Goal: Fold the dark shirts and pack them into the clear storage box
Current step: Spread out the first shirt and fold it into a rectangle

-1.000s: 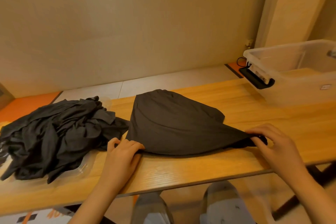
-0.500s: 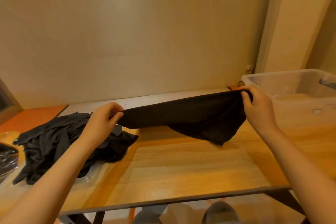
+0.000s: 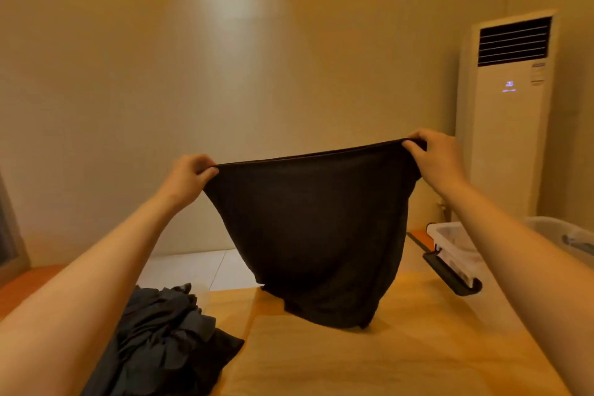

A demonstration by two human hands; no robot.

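Held up in the air and spread wide: one dark shirt, top edge pulled nearly straight, rising a little toward the right, cloth hanging down in a rounded bag shape. Pinched at the upper left corner by the left grip, fingers curled tight onto the edge; pinched at the upper right corner by the right grip, fingers bent over the hem, the tips partly hidden behind the cloth. Lowest folds of the shirt very near the tabletop; touching it or hanging just above, not possible to tell. Sleeves and collar not to be made out, everything one dark mass. On the tabletop at lower left, beside the left forearm, a crumpled pile of dark shirts, cut off by the bottom edge, number of pieces not countable. At the right, the clear storage box, standing on the tabletop well apart from the pile; mostly covered by the right forearm, its far side cut by the picture border, contents hard to judge through the hazy plastic. Black latch hanging out on the side of the box that faces the shirt. Behind, a plain wall and a tall standing air conditioner with a small lit display, too small to read.
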